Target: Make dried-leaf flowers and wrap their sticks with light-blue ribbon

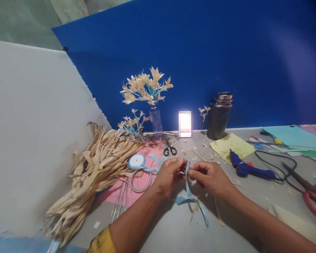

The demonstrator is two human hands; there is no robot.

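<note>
ribbon [189, 191] held over grey scrap-strewn table [168, 228], blue board [226, 63] behind

Light-blue ribbon [187, 196]: narrow flat strip, pinched between left hand [168, 174] and right hand [209, 175], fingertips nearly meeting. A short upright stretch shows between the hands. Below them it drops and kinks into two tails, the longer angling toward the near right. Another length trails left to its spool [137, 161].

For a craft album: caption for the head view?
Left hand and right hand pinch a light blue ribbon, between dried husks and a blue glue gun.
</note>
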